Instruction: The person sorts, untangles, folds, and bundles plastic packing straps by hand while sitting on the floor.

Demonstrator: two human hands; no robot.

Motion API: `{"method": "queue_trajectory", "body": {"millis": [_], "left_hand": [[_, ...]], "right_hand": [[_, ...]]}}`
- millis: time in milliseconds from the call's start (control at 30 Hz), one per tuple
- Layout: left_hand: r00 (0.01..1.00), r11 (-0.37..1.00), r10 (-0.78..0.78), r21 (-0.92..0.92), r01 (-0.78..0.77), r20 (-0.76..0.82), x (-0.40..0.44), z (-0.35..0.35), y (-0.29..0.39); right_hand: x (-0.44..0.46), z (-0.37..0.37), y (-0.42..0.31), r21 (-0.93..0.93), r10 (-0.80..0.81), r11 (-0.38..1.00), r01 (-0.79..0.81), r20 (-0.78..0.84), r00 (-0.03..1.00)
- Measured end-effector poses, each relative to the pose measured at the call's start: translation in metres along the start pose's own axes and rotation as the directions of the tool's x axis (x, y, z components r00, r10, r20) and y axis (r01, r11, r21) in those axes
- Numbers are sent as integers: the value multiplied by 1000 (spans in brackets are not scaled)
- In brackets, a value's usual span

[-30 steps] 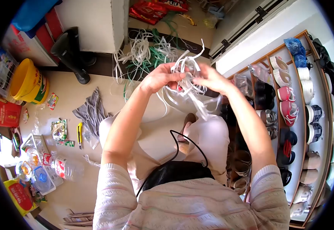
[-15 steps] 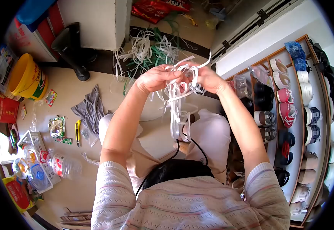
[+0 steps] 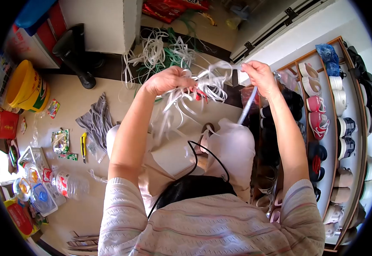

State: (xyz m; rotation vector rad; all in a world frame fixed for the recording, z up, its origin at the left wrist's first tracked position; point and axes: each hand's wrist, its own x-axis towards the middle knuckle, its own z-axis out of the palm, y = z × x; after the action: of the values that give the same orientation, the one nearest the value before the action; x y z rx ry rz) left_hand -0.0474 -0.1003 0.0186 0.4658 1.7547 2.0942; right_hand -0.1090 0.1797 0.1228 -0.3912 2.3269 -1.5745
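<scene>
Right hand (image 3: 258, 76) now farther right of white strap bundle (image 3: 213, 85), pinching one strand (image 3: 249, 104) | left hand (image 3: 169, 81) closed on bundle's left side | strand apparently partly separated

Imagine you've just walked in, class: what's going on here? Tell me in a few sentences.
A person is handling a loose tangle of white strips with both bare hands. The left hand grips one side of it, while the right hand, out to the side, holds a white strip. A heap of white and green strips lies on the floor beyond. A yellow cutter lies near a grey cloth.
</scene>
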Motion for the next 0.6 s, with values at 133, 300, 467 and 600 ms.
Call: {"method": "queue_trajectory", "body": {"millis": [133,300,467,600], "left_hand": [[986,947,71,-301,-115,-153,1,9,6],[727,714,104,-458,-529,-679,-5,-52,-5],[491,783,20,-292,-549,-871,-12,-63,-10],[479,822,49,-237,-517,-876,-4,-62,-14]], "right_hand": [[-4,12,9,-291,-14,954,75,208,978],[15,-83,62,-590,-34,800,-106,-222,975],[12,-153,25,-5,-30,999,35,-644,764],[10,-167,-16,8,-96,991,134,-655,749]]}}
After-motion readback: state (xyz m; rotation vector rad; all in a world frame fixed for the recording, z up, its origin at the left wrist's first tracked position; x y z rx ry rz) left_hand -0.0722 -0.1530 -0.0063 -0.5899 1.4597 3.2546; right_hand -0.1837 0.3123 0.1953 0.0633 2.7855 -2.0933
